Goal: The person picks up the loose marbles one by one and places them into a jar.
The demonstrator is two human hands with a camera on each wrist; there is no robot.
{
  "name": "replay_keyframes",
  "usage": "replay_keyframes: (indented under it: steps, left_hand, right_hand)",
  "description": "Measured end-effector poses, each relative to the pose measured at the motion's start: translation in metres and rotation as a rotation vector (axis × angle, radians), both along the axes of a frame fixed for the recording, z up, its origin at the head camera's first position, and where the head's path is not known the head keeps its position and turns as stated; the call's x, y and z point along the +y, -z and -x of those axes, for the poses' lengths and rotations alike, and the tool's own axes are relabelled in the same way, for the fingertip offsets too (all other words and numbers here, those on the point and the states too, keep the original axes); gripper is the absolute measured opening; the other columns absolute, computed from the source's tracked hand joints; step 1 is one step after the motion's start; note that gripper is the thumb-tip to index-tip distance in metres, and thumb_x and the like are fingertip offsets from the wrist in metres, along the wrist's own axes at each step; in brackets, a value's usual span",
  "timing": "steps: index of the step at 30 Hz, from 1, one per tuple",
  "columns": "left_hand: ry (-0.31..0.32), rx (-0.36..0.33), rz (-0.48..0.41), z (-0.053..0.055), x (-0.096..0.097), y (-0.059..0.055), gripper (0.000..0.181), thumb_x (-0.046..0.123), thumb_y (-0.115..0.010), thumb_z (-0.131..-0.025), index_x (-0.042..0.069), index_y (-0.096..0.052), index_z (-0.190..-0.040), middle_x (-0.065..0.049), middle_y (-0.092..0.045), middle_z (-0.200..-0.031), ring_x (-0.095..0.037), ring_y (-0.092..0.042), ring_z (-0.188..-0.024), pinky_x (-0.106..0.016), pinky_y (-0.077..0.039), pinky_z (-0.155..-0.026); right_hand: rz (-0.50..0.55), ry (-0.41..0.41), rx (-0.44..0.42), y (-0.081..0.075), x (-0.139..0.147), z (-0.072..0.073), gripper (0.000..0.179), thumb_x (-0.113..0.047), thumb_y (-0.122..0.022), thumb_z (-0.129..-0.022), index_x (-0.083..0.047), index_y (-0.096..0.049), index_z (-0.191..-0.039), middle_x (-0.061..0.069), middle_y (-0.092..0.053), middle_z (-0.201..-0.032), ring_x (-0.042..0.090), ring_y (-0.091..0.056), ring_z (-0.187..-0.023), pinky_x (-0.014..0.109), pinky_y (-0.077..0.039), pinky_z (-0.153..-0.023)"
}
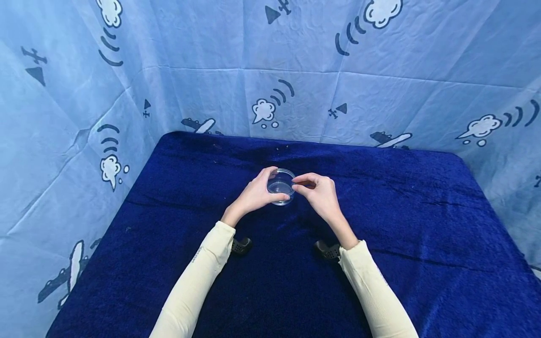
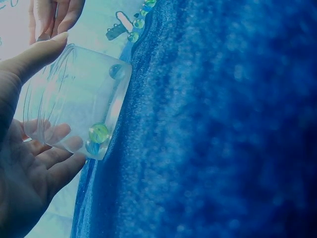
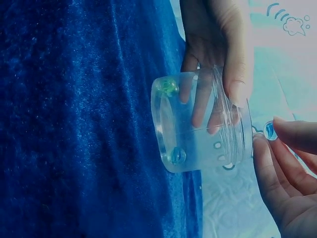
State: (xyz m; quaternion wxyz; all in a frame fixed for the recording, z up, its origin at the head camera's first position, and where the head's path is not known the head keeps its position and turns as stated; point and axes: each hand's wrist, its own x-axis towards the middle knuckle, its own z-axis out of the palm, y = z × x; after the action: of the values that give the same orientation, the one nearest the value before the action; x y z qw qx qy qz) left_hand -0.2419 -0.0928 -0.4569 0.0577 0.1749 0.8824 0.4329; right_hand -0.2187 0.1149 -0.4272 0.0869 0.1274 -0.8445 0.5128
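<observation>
My left hand (image 1: pixel 255 190) grips a clear plastic jar (image 1: pixel 281 180) around its side, thumb near the rim and fingers behind it. The jar stands on the blue cloth with its mouth uncovered. Through its wall in the left wrist view, a yellow-green marble (image 2: pixel 98 133) and blue marbles (image 2: pixel 117 72) show at the bottom. Just over the jar's mouth, my right hand (image 1: pixel 321 192) pinches a clear marble with a blue swirl (image 3: pixel 270 130) between thumb and fingertips.
Several more marbles (image 2: pixel 132 36) lie beyond the jar, toward the far side of the cloth. Dark blue plush cloth (image 1: pixel 401 211) covers the table. A light blue curtain (image 1: pixel 203 94) with cloud and plane prints surrounds the back and sides. Black wrist mounts (image 1: pixel 327 251) stick out by both cuffs.
</observation>
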Motion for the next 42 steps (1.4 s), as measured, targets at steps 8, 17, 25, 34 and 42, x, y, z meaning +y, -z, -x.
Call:
replay_keyframes:
  steps: [8,17,25,34,42]
  left_hand:
    - [0.002,0.004,0.008,0.0003,0.0006,0.0004,0.092,0.042,-0.084,-0.085,0.006,-0.037,-0.156,-0.015,-0.050,-0.151,-0.031,-0.053,-0.135,-0.047,-0.041,-0.111]
    - [0.005,-0.004,0.008,0.0002,0.0006,0.0011,0.091,0.043,-0.084,-0.086,0.007,-0.037,-0.155,-0.015,-0.049,-0.152,-0.031,-0.053,-0.135,-0.047,-0.042,-0.110]
    - [0.005,0.004,0.009,0.0006,0.0011,0.0009,0.091,0.042,-0.085,-0.085,0.007,-0.038,-0.155,-0.015,-0.050,-0.151,-0.031,-0.053,-0.134,-0.047,-0.042,-0.111]
    - [0.004,0.008,0.009,0.0012,0.0011,0.0018,0.091,0.042,-0.085,-0.085,0.007,-0.038,-0.155,-0.015,-0.050,-0.150,-0.031,-0.054,-0.134,-0.047,-0.042,-0.110]
    - [0.001,0.006,0.001,0.0012,0.0007,0.0021,0.092,0.042,-0.085,-0.084,0.007,-0.038,-0.155,-0.015,-0.050,-0.150,-0.031,-0.054,-0.133,-0.047,-0.043,-0.109]
  right_hand:
    - [0.001,0.000,0.002,0.0000,0.0000,-0.0001,0.013,0.001,-0.081,-0.086,0.002,-0.079,-0.099,0.015,-0.078,-0.097,0.029,-0.075,-0.088,0.012,-0.049,-0.071]
    - [0.006,0.001,-0.005,-0.0001,0.0002,-0.0005,0.013,0.001,-0.081,-0.087,0.002,-0.079,-0.099,0.016,-0.077,-0.098,0.029,-0.075,-0.089,0.012,-0.050,-0.072]
    - [0.000,-0.004,0.003,-0.0012,0.0005,-0.0006,0.011,0.000,-0.080,-0.087,0.002,-0.079,-0.099,0.015,-0.077,-0.098,0.028,-0.075,-0.091,0.013,-0.051,-0.074]
    - [0.003,-0.004,-0.021,-0.0032,0.0010,-0.0016,0.012,-0.003,-0.079,-0.089,0.003,-0.079,-0.100,0.015,-0.077,-0.100,0.027,-0.074,-0.092,0.017,-0.053,-0.076]
    - [-0.005,0.003,-0.027,-0.0038,0.0013,-0.0013,0.010,-0.004,-0.079,-0.091,0.001,-0.080,-0.099,0.013,-0.077,-0.099,0.025,-0.074,-0.091,0.039,-0.057,-0.080]
